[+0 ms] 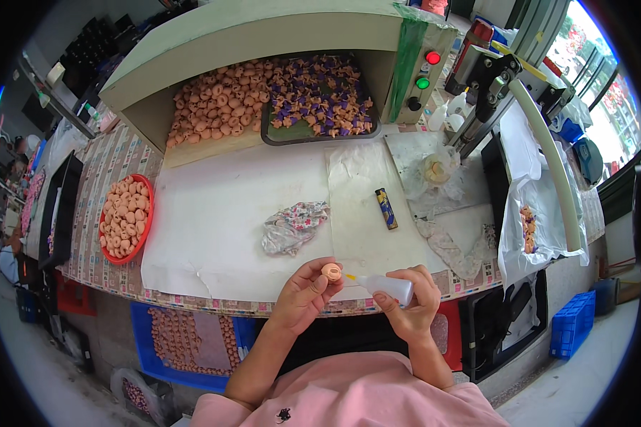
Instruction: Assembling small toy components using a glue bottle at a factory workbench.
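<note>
A peach-coloured piece [331,271] is being pinched by the left hand [303,295]; a squeeze bottle [392,286] is being gripped by the right hand [417,307]; spillage is possibly being risked by oversqueezing.

I see a light-pink fabric shirt [377,391] with short sleeves [217,410], its front softly creased, and a small, irregular black emblem [283,414] sitting toward the wearer's left side. Below the sleeves, I see bare forearms [260,366] and bare hands [303,293].
</note>
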Demonstrator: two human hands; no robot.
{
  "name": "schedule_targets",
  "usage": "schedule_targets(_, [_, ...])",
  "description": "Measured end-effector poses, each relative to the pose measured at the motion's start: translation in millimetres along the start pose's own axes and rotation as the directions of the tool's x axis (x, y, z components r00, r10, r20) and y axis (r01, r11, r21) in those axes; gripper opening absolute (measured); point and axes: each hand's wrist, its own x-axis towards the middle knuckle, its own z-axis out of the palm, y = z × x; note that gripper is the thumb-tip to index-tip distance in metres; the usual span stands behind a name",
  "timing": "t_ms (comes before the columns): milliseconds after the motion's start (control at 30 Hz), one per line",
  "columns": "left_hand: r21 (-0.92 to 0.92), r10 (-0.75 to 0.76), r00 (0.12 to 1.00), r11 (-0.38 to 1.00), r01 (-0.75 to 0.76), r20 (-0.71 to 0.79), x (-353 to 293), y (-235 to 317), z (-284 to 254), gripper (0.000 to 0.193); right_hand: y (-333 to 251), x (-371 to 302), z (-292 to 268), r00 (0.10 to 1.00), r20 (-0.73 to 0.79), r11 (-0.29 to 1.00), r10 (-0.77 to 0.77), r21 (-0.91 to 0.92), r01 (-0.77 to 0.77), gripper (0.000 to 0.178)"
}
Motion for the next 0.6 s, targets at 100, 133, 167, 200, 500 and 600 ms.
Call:
schedule_targets(100, [-0.01,0.013,1.0,1.0,-0.013,0.018,0.3,-1.5,-1.1,0.035,-2.6,-0.9,-1.6,1.0,0.005,1.0,0.001,-0.009,-0.001,0.03])
schedule_targets(133, [-0.014,0.019,0.999,1.0,-0.019,0.028,0.4,-1.9,-1.4,0.035,-3.3,-0.7,-1.7,1.0,0.004,1.0,0.001,-0.009,-0.001,0.03])
schedule_targets(167, [-0.013,0.019,0.999,1.0,-0.019,0.028,0.3,-2.0,-1.3,0.035,-4.2,-0.4,-1.7,1.0,-0.002,1.0,0.003,0.0,-0.003,0.031])
schedule_targets(200, [-0.02,0.02,0.999,1.0,-0.02,0.029,0.1,-2.2,-1.2,0.036,-4.7,-0.4,-1.5,1.0,-0.009,1.0,0.004,0.01,-0.004,0.031])
schedule_targets(500, [-0.02,0.022,0.999,1.0,-0.021,0.046,0.8,-3.4,-2.6,0.037,-2.2,-2.9,-0.3,1.0,0.014,1.0,-0.025,0.012,0.025,0.033])
schedule_targets(600, [-0.023,0.017,0.999,1.0,-0.016,0.049,1.4,-3.5,-3.5,0.037,-0.7,-4.1,0.1,1.0,0.017,1.0,-0.017,0.012,0.017,0.033])
